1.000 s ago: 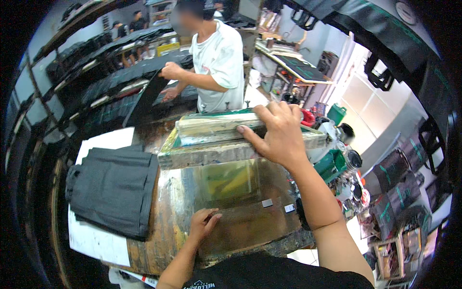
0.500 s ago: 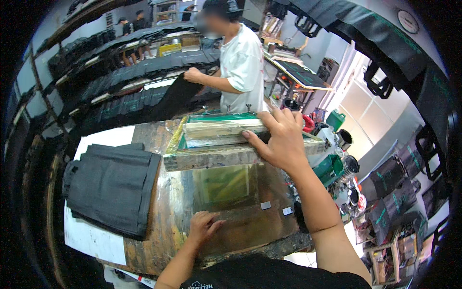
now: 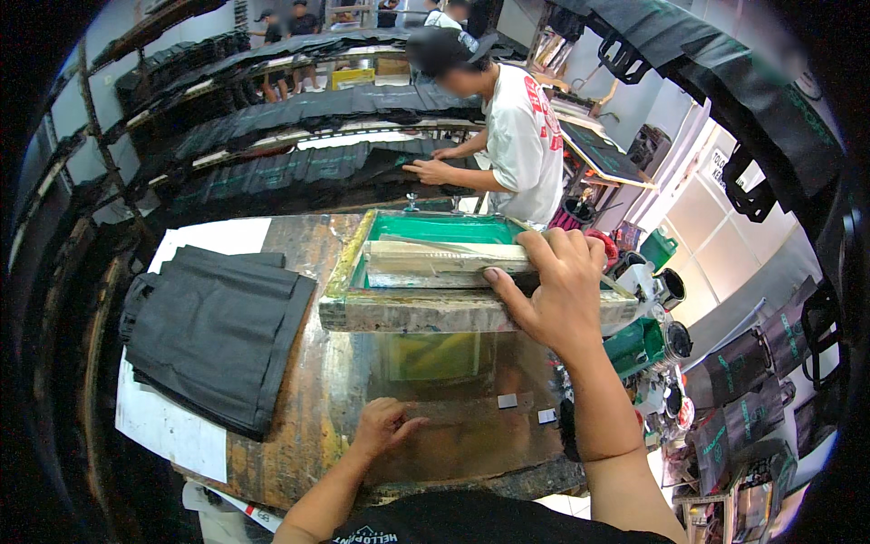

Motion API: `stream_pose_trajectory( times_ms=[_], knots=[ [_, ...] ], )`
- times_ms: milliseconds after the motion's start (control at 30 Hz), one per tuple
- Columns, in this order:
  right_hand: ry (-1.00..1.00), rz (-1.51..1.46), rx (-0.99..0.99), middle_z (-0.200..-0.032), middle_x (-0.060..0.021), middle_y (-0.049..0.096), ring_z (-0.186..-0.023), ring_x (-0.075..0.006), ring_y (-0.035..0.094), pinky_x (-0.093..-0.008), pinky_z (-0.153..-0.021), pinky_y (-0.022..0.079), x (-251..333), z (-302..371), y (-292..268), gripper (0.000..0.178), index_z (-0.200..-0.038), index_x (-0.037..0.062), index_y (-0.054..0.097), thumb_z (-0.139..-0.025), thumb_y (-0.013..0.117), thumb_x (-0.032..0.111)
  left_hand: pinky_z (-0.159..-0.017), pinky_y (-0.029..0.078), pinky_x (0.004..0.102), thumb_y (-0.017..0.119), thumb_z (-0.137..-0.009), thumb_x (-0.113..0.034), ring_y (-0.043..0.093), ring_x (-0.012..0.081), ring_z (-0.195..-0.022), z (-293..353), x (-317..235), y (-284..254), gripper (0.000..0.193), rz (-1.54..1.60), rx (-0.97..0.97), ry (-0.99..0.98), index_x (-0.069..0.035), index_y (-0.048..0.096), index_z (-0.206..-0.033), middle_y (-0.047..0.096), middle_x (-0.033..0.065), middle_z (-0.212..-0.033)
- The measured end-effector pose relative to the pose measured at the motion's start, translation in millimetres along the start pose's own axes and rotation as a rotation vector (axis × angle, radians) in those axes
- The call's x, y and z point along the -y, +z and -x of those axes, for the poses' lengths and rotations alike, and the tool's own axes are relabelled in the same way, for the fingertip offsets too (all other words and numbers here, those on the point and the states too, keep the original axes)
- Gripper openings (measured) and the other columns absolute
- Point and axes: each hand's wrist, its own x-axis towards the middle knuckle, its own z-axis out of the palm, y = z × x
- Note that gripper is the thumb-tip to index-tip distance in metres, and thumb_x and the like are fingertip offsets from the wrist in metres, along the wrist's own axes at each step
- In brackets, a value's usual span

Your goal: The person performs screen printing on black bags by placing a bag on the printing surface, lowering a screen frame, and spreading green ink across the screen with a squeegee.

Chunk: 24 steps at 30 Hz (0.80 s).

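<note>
My right hand (image 3: 562, 286) grips the pale wooden handle of a squeegee (image 3: 439, 257), thumb on the near side and fingers over the far side. The squeegee lies inside a wooden screen-printing frame (image 3: 408, 313) with green ink (image 3: 444, 227) on its mesh. The frame's near bar appears raised above the table. My left hand (image 3: 385, 428) rests empty near the table's front, fingers loosely curled and thumb held apart. Between the hands, a glossy brown printing surface (image 3: 453, 444) carries two small pale squares (image 3: 507, 401). A stack of folded black fabric bags (image 3: 213, 340) lies left.
White board (image 3: 172, 444) shows under the stack. Across the worn wooden table (image 3: 290, 462), a person in a white shirt (image 3: 526, 136) handles black fabric at racks (image 3: 299, 118) of black bags. Ink cans and green containers (image 3: 634, 349) crowd the right side; black bags hang beyond.
The view has shifted, and more green ink shows inside the frame. The co-worker's hands have come to the rack with the black fabric. My right hand keeps its grip; my left stays put.
</note>
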Motion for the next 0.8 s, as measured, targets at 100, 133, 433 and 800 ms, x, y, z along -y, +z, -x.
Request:
stream_pose_trajectory(
  times_ms=[100, 133, 433, 800],
  knots=[
    [-0.006, -0.003, -0.004, -0.091, -0.0119, 0.06, -0.093, -0.032, 0.055, -0.0468, -0.086, 0.037, -0.3, -0.5, -0.2, 0.048, -0.099, 0.0074, 0.069, -0.087, 0.077, 0.052, -0.061, 0.05, 0.0395, 0.089, -0.083, -0.028, 0.065, 0.0279, -0.063, -0.9, -0.2, -1.4, 0.029, 0.0, 0.004, -0.004, -0.005, 0.078, -0.096, 0.065, 0.0096, -0.07],
    [-0.007, -0.004, -0.004, -0.091, -0.0119, 0.06, -0.093, -0.0321, 0.054, -0.0468, -0.086, 0.037, -0.1, -0.4, -0.1, 0.048, -0.099, 0.0072, 0.069, -0.087, 0.077, 0.052, -0.061, 0.051, 0.0396, 0.088, -0.083, -0.029, 0.065, 0.0282, -0.063, -0.5, -0.1, -1.6, 0.029, -0.001, 0.003, -0.002, -0.005, 0.078, -0.096, 0.065, 0.0099, -0.07],
    [-0.009, -0.002, -0.006, -0.091, -0.0119, 0.06, -0.094, -0.0319, 0.055, -0.047, -0.087, 0.037, 1.4, 1.7, 0.5, 0.046, -0.1, 0.0067, 0.068, -0.087, 0.078, 0.05, -0.061, 0.051, 0.0401, 0.088, -0.083, -0.029, 0.066, 0.028, -0.063, -0.4, 0.4, 0.6, 0.03, -0.004, 0.001, -0.002, -0.005, 0.078, -0.097, 0.066, 0.0103, -0.071],
    [-0.014, -0.001, -0.02, -0.09, -0.012, 0.06, -0.092, -0.0315, 0.055, -0.0466, -0.085, 0.036, 2.1, 5.8, 0.8, 0.045, -0.097, 0.0079, 0.068, -0.087, 0.077, 0.051, -0.062, 0.051, 0.0411, 0.088, -0.084, -0.03, 0.066, 0.0293, -0.065, -0.7, -1.2, 1.1, 0.029, 0.033, 0.001, -0.028, -0.005, 0.078, -0.096, 0.067, 0.0113, -0.072]
  ],
)
